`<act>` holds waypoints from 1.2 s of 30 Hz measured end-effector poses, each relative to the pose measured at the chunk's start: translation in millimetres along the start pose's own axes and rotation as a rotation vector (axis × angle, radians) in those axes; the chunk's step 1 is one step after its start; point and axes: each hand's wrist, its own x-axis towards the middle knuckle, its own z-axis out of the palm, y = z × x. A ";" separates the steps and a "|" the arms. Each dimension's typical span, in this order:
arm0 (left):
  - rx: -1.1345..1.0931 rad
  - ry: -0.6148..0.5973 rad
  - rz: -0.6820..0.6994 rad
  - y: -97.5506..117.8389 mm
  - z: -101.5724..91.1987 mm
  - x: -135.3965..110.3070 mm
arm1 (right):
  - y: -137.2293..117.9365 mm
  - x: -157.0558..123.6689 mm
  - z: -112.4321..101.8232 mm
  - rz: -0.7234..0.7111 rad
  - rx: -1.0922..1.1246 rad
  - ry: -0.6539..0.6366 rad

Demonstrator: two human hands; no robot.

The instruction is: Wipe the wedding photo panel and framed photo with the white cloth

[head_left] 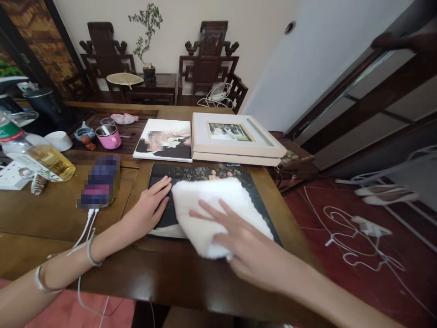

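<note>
A dark photo album or photo panel (191,173), with two people pictured near its far edge, lies flat on the wooden table. My left hand (152,205) rests on its left edge, fingers stretched out and nothing in them. Over the middle of the picture is a fluffy white cloth (239,196). My right hand (228,228) holds the cloth against the surface, several fingers spread across its top and the thumb near its front edge. That hand is slightly blurred. The cloth hides much of the picture.
Behind the panel are a white-edged photo print (165,141) and stacked framed pictures (235,136). On the left are a phone (99,182) with white cables, a pink mug (109,136) and a tilted bottle (44,157). The table's right edge (300,228) drops to a red floor.
</note>
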 end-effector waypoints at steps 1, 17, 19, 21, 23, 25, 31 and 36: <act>0.001 0.001 0.000 0.1 0.0 -0.2 | 11.0 6.2 -1.5 0.024 -0.022 0.021; 0.019 -0.019 -0.017 0.5 0.0 -0.6 | -10.1 8.0 9.0 0.051 -0.083 0.017; 0.029 -0.023 -0.018 0.6 -0.1 -0.3 | -29.3 -5.1 2.8 -0.025 -0.040 -0.041; 0.036 -0.025 -0.014 0.6 -0.2 -0.1 | -39.8 -13.8 -8.6 -0.072 0.016 -0.101; 0.036 -0.022 -0.010 0.5 -0.2 -0.1 | -39.8 -16.9 -20.3 -0.064 0.073 -0.135; 0.028 -0.021 -0.012 0.0 0.3 -0.5 | -29.7 -14.1 -27.6 -0.015 0.109 -0.154; 0.008 -0.024 -0.034 -0.3 1.9 -2.1 | 24.4 22.2 -24.8 0.182 0.001 -0.056; -0.086 0.051 -0.106 8.6 -5.9 1.6 | 32.5 54.1 -11.4 0.200 -0.073 0.006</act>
